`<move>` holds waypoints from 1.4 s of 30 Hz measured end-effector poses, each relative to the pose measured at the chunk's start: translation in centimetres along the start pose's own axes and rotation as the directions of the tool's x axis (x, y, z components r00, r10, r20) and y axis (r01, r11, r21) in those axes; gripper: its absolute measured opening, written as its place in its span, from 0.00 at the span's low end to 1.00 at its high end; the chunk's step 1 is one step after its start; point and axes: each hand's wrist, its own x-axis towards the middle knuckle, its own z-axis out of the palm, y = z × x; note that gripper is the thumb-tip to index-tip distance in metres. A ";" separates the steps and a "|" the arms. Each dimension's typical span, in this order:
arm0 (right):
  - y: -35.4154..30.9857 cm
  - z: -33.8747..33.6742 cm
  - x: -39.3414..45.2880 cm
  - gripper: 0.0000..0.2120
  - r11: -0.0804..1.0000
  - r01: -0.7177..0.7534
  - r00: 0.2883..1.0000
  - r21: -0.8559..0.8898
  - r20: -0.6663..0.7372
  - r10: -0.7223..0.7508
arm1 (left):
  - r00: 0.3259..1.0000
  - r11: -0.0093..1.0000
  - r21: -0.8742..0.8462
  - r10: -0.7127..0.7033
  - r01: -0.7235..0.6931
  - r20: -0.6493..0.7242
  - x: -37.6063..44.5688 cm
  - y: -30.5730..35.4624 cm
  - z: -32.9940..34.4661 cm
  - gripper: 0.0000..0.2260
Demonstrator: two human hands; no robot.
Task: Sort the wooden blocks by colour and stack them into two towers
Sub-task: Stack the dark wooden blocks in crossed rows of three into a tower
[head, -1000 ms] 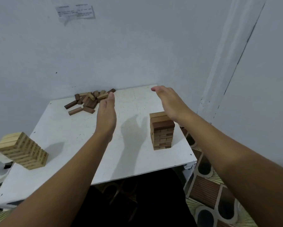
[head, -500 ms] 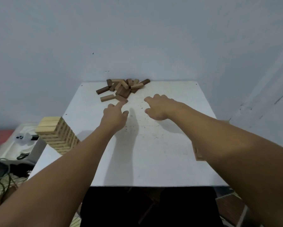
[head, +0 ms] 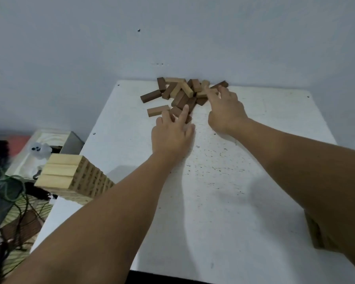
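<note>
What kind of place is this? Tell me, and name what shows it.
Probably a plain room in a home, in a corner. A small white table stands against a bare painted wall, patterned floor tiles show beside it, and loose cables lie on the floor.

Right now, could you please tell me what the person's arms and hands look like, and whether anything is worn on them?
Both forearms are bare right down to the wrists: no sleeves, gloves, watch, bracelets or rings show on the left hand or the right hand. The fingernails look short and plain. No markings show on either arm.
</note>
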 end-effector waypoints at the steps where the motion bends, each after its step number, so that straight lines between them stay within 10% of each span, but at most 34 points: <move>1: 0.2 0.1 0.7 0.41 1.000 -0.004 1.000 -0.011 0.008 0.004 | 1.000 1.000 0.023 0.004 -0.004 0.006 0.1 0.1 0.2 0.26; 15: 1.1 1.2 0.0 0.17 0.999 0.015 0.996 -0.049 -0.086 -0.019 | 0.967 0.956 -0.176 0.209 -0.233 -0.144 -1.5 -0.1 0.3 0.09; 24: 0.5 2.6 -8.1 0.09 0.988 -0.098 0.990 0.116 -0.088 0.108 | 0.974 0.941 -0.263 0.225 -0.213 0.017 -7.2 0.3 -1.5 0.09; 42: 1.4 2.1 -27.3 0.12 0.940 -0.081 0.997 0.331 0.044 0.071 | 0.877 0.860 -0.364 0.443 -0.358 0.185 -23.0 0.3 -7.3 0.09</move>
